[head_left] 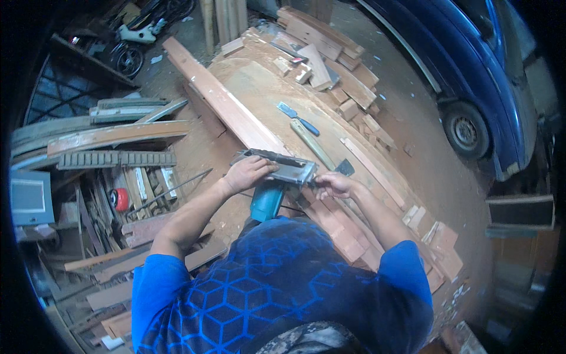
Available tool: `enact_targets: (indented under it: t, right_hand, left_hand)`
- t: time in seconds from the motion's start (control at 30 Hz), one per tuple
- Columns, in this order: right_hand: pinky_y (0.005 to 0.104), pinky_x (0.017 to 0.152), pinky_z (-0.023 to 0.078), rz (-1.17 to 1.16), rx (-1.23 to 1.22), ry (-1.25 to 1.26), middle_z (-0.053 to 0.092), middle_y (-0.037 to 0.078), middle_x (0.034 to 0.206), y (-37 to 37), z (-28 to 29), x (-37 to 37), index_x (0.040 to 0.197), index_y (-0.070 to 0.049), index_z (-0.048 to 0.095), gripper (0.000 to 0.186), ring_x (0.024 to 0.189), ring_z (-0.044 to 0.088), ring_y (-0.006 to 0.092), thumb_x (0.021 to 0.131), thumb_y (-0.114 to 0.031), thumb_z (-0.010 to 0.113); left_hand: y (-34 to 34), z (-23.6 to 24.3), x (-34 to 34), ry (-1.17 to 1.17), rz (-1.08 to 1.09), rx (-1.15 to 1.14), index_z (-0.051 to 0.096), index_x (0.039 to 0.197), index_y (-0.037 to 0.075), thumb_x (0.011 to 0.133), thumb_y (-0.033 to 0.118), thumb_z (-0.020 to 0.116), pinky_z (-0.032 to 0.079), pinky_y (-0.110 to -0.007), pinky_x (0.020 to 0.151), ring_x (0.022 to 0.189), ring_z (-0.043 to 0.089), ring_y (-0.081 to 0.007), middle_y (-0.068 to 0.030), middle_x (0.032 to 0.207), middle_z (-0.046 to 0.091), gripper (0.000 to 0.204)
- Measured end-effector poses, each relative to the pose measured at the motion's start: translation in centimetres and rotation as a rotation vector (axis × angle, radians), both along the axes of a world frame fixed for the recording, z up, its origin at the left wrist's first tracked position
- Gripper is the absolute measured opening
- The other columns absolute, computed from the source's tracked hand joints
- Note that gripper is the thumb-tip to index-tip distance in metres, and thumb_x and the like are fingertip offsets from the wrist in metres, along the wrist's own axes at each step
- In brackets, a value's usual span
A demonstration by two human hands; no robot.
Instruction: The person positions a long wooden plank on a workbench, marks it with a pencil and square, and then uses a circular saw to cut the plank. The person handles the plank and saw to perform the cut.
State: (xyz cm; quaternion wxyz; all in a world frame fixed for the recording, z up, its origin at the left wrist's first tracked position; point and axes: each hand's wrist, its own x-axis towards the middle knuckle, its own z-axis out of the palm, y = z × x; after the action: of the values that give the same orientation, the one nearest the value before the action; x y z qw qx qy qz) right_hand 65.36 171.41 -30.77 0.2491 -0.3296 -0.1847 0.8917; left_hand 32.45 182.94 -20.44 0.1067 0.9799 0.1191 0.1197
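Note:
A teal power tool (268, 199) with a long metal base plate is held in front of my body, its plate turned upward. Its exact kind is unclear. My left hand (250, 173) is closed over the left end of the plate. At the other end my right hand (335, 185) has its fingers curled and pinched against the plate's edge; I cannot make out what small part they grip. Just beyond lies a wooden-handled tool (312, 144) with a dark, flat head. Beside it is a blue-handled flat-bladed tool (306, 126).
A long plank (224, 103) runs away to the far left across the dusty wooden work surface (250, 74). Offcuts (348, 82) are piled along its far right edge. Stacked timber (118, 138) fills the left. A blue vehicle (436, 56) stands at right, a motorbike (132, 44) far left.

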Motion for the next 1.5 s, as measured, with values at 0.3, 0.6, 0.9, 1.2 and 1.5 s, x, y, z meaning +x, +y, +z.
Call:
enact_targets:
  t: [0.3,0.6,0.9,1.2,1.5]
  right_hand:
    - [0.026,0.063,0.053,0.396,-0.217,0.241,0.067,0.008,0.091,0.9,-1.6,-0.6,0.109,-0.005,0.06,0.017,0.071,0.065,0.014,0.106,-0.02,0.054]
    - [0.0383,0.06,0.051,0.421,0.923,-0.835,0.063,0.009,0.073,0.2,4.6,-2.0,0.096,-0.002,0.057,0.022,0.069,0.065,0.0236,0.101,-0.023,0.061]
    - [0.0376,0.068,0.056,-0.074,0.904,-1.041,0.07,0.018,0.091,3.2,2.7,1.9,0.106,0.003,0.066,0.029,0.077,0.069,0.0304,0.096,-0.025,0.064]
    - [0.0239,0.06,0.052,-0.267,0.241,-0.388,0.069,0.007,0.085,5.0,-1.2,4.0,0.101,-0.001,0.068,0.023,0.067,0.064,0.01,0.1,-0.024,0.067]
    - [0.0359,0.083,0.052,-0.574,0.955,-1.137,0.065,0.016,0.114,2.0,2.9,1.0,0.102,-0.002,0.069,0.015,0.097,0.065,0.0252,0.093,-0.008,0.058]
  left_hand:
    - [-1.3,-0.2,-1.0,0.116,-0.001,-0.036,0.057,0.135,0.015,0.089,0.034,0.067,0.052,-0.042,0.099,0.117,0.061,-0.0325,-0.0118,0.129,0.062,0.051]
    - [0.8,0.1,-0.1,0.171,-0.041,-0.033,0.058,0.138,0.02,0.09,0.034,0.068,0.055,-0.039,0.093,0.11,0.065,-0.03,-0.0077,0.122,0.066,0.05]
    - [3.9,1.0,4.4,0.22,0.264,-0.241,0.059,0.134,0.018,0.1,0.04,0.055,0.056,-0.047,0.087,0.102,0.068,-0.0375,-0.015,0.116,0.069,0.04]
    - [3.3,1.5,7.6,0.223,0.3,-0.219,0.06,0.133,0.017,0.102,0.041,0.052,0.055,-0.049,0.085,0.1,0.068,-0.04,-0.0176,0.115,0.069,0.04]
    - [3.9,1.0,7.2,0.135,0.443,-0.328,0.062,0.128,0.013,0.102,0.041,0.052,0.054,-0.05,0.084,0.098,0.067,-0.0429,-0.021,0.11,0.07,0.04]
